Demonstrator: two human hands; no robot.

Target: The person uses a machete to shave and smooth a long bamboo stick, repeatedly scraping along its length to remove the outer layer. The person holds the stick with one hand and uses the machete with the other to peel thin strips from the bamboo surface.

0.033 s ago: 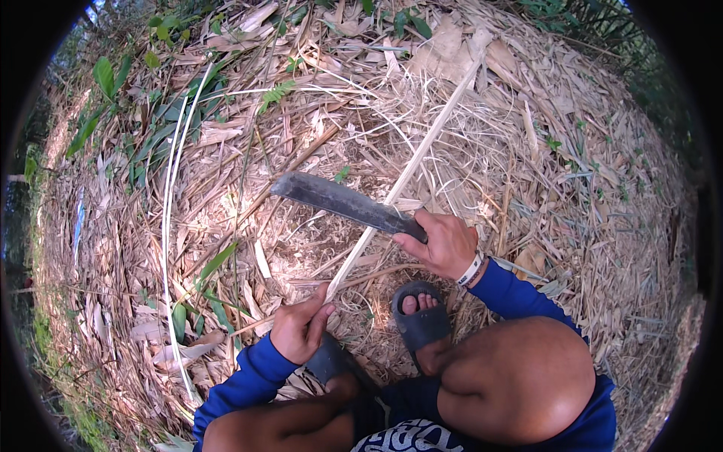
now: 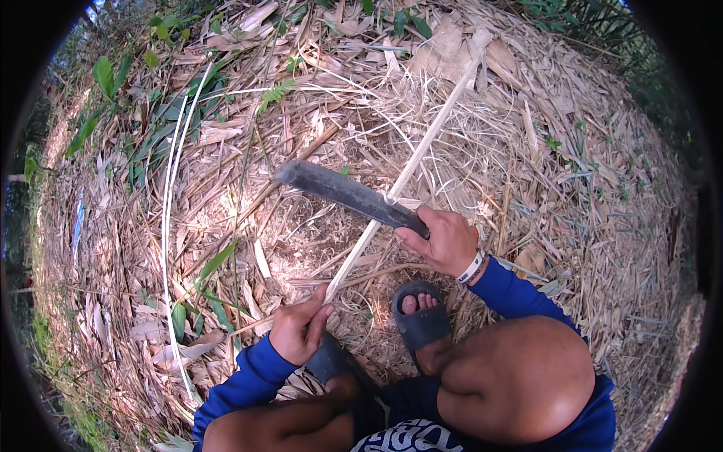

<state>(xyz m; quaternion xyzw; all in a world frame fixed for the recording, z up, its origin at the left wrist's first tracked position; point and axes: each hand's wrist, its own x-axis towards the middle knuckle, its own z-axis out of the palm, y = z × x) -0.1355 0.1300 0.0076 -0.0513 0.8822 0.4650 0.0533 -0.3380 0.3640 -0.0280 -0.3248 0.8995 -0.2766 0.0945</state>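
1. Left hand [image 2: 299, 331] is closed on the near end of a long, pale, flat strip of split wood or bamboo [image 2: 428, 145], which slants away to the right over dry brown leaf litter [image 2: 617, 226]; a firm pinch should stop it twisting
2. Right hand [image 2: 444, 242] grips a broad, dark-grey metal blade [image 2: 339, 190] laid across the strip, with a small pale curl [image 2: 388, 199] beside it; a shallow, even angle would suit best
3. Best to aim the edge away from the left hand and the black rubber sandals [image 2: 429, 328]

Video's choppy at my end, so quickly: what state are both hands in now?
Left hand: closed, holding the pale strip.
Right hand: closed, holding the dark machete.
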